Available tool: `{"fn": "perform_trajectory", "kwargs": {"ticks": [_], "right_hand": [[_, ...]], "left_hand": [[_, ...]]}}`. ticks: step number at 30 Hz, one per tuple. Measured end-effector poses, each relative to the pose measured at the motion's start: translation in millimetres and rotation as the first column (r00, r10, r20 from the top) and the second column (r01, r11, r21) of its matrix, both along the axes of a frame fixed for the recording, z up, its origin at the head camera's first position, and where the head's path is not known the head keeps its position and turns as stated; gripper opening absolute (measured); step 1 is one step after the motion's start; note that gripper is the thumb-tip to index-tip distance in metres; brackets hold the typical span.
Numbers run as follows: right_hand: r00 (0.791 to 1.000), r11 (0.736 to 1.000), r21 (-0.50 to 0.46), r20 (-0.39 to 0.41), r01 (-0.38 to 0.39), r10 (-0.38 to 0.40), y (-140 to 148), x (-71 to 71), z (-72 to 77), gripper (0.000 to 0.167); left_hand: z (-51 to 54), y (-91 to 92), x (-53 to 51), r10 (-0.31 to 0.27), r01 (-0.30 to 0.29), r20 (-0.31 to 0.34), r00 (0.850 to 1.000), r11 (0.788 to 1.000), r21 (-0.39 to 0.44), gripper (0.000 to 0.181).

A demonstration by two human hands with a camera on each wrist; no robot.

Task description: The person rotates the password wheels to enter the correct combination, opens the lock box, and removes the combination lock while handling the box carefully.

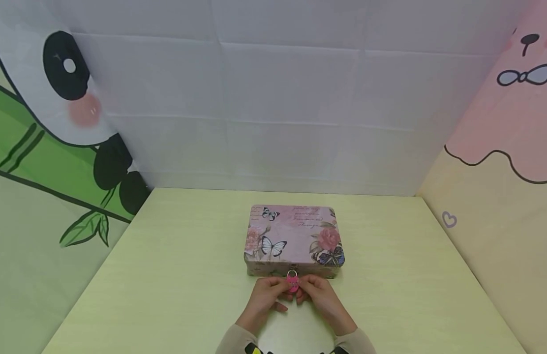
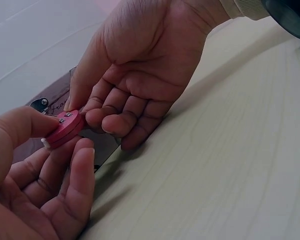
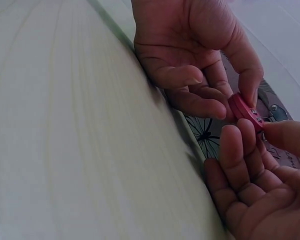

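Both hands on one item: left hand [image 1: 265,296] and right hand [image 1: 321,297] each pinch the pink padlock [image 1: 292,284] from its own side, thumbs on the upper face, other fingers curled loosely below. Padlock sits between the two sets of fingertips, touching both, right at the front of the floral box [image 1: 295,236]. Its shackle [image 1: 292,273] is up at the box's metal clasp [image 2: 40,104]; can't tell if it's locked or sprung. Two-sided pinch presumably steadies the small body and tips the number dials [image 3: 255,115] upward, so they can be read and turned. Box lies flat on the desk [image 1: 176,275], clasp side toward the person, likely so the lock is within easy reach. Box is just beyond the fingers; no clear grip on it by either hand.
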State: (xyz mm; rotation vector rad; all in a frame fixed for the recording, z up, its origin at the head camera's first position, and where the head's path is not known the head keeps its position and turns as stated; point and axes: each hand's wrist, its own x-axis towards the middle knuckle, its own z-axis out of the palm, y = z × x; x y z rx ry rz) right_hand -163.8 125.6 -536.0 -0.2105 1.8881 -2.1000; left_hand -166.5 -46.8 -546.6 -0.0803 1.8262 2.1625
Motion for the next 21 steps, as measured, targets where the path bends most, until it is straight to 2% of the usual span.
{"fn": "perform_trajectory", "kwargs": {"ticks": [12,21], "right_hand": [[1.0,1.0,-0.011,-0.023,0.002,-0.002,0.7,-0.3,-4.3,0.02],[1.0,1.0,-0.011,-0.004,0.015,-0.015,0.6,-0.2,-3.7,0.019]], "left_hand": [[-3.1,-3.1,0.1,-0.025,0.025,-0.005,1.0,0.999,0.037,0.024],[-5.1,-9.0,-1.1,-0.046,0.039,0.063,0.997,0.994,0.105,0.032]]}}
